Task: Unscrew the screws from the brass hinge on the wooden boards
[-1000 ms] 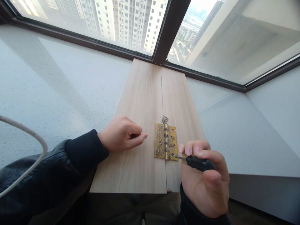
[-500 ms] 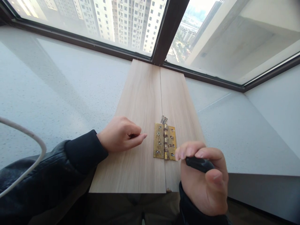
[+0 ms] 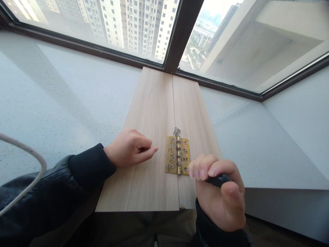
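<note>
Well, our right hand (image 3: 218, 195) is closed round the screwdriver (image 3: 218, 179), isn't it?

Yes: fingers curled over the black handle, thumb pressed over it, a firm wrap. The fingers hide nearly all the shaft; the little that shows meets the lower right hole of the hinge (image 3: 177, 159).

How do we judge the tool to handle?

Light and stiff, we'd say, with a smooth handle that could slip in the palm, so a full wrap about its middle suits it. The hinge looks like thin brass, rigid in each leaf yet free to fold at the knuckle. Lying flat, it would be best taken by an outer edge.

Where does it lie?

Opened flat across the seam of the two boards (image 3: 151, 113), one leaf on each, near our end. Just beyond its top edge sits a small heap of screws (image 3: 176, 131), touching one another. Those we reckon tiny and apt to roll.

Our left hand (image 3: 130, 148)?

Loosely folded, resting on the left board, thumb and forefinger pointing at the hinge but apart from it. We see nothing in it.

Further out?

The boards rest on a white sill (image 3: 64, 103) and run up to the window (image 3: 180, 37). A pale cable (image 3: 24, 147) curves over our left sleeve (image 3: 87, 168).
</note>
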### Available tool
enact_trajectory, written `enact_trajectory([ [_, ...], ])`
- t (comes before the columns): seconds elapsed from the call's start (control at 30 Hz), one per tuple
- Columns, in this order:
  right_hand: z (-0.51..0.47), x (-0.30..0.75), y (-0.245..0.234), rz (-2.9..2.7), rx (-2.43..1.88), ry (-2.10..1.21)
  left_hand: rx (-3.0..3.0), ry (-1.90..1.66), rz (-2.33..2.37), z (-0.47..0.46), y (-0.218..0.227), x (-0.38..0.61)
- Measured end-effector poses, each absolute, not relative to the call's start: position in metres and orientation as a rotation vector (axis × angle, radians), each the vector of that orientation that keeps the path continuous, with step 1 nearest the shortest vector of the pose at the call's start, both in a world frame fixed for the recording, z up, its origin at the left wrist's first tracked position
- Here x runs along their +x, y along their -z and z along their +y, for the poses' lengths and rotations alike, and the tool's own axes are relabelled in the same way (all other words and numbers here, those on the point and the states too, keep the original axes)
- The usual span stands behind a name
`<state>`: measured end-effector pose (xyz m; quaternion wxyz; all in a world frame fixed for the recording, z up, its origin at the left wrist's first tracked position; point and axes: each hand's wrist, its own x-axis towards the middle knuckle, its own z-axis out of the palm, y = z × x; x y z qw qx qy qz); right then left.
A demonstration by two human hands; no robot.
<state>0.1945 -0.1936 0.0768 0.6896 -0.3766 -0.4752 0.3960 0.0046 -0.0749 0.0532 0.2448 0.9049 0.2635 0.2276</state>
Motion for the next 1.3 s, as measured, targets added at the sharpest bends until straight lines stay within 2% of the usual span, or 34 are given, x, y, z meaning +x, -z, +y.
enact_trajectory([
  [0.07, -0.196, 0.200, -0.076, -1.118, -0.867, -0.849, 2.471, -0.631, 0.711, -0.075, -0.053, 0.005],
  [0.27, -0.194, 0.211, -0.079, -1.162, -0.747, -1.159, 2.475, -0.638, 0.711, -0.075, -0.052, 0.004],
  [0.37, -0.198, 0.214, -0.082, -1.172, -0.839, -1.152, 2.474, -0.629, 0.709, -0.076, -0.051, 0.003],
  [0.6, -0.201, 0.221, -0.110, -1.501, -1.546, -0.544, 2.465, -0.620, 0.727, -0.076, -0.053, 0.004],
  [0.73, -0.194, 0.228, -0.116, -1.881, -2.140, -0.588, 2.466, -0.635, 0.715, -0.076, -0.053, 0.005],
  [0.83, -0.191, 0.228, -0.110, -1.977, -2.390, -0.575, 2.471, -0.639, 0.719, -0.076, -0.052, 0.004],
  [1.1, -0.190, 0.219, -0.107, -2.235, -2.385, -0.365, 2.469, -0.639, 0.708, -0.075, -0.051, 0.004],
  [1.3, -0.187, 0.219, -0.112, -2.444, -2.215, -0.235, 2.463, -0.665, 0.682, -0.075, -0.052, 0.005],
])
